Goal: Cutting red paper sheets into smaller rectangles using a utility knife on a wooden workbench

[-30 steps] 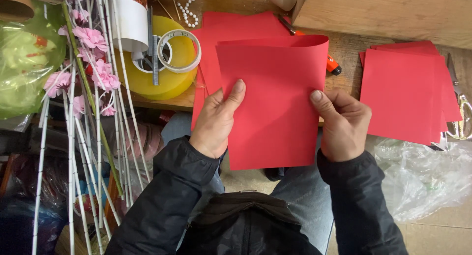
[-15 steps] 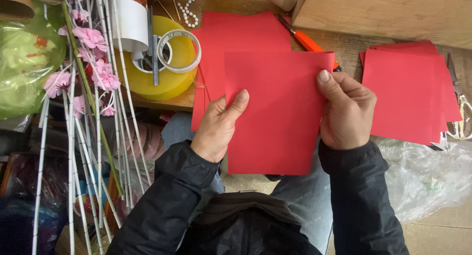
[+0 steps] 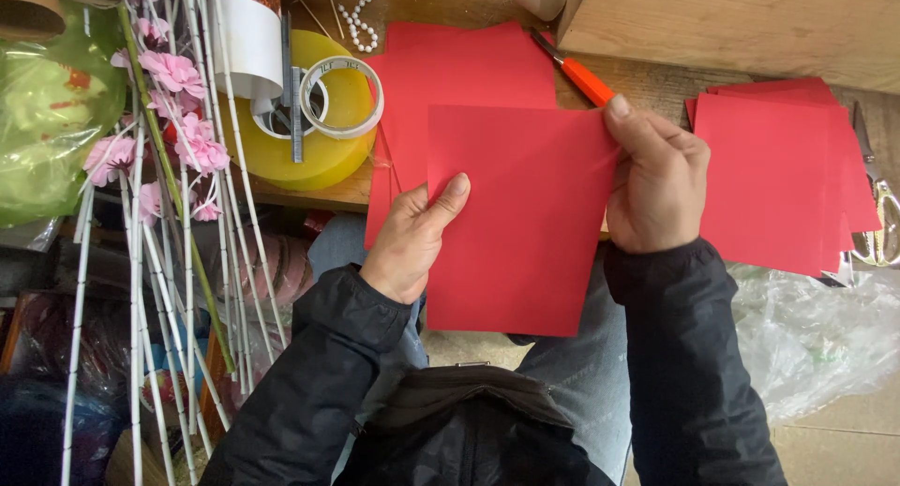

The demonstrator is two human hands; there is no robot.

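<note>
Both hands hold 1 red sheet (image 3: 516,224) flat, above the lap and the counter (image 3: 656,83) edge.

Left hand (image 3: 408,247): thumb lies on the sheet's face near its left edge, fingers hidden behind the paper, so the sheet is pinched between thumb and fingers.

Right hand (image 3: 656,181): grips the sheet's right edge near the top corner, thumb tip on the corner, fingers curled together around the edge.

More red paper (image 3: 469,69) lies on the counter under and behind the held sheet. A red stack (image 3: 778,177) sits to the right, well apart from the hands. An orange cutter (image 3: 581,74) lies just above the right thumb, partly on the paper.

Left of the paper: a yellow tape roll (image 3: 323,153) with a clear tape ring (image 3: 342,97) on top. Further left, white stems with pink blossoms (image 3: 178,74). Scissors (image 3: 877,214) at the far right edge. Clear plastic bag (image 3: 825,336) below the stack.
</note>
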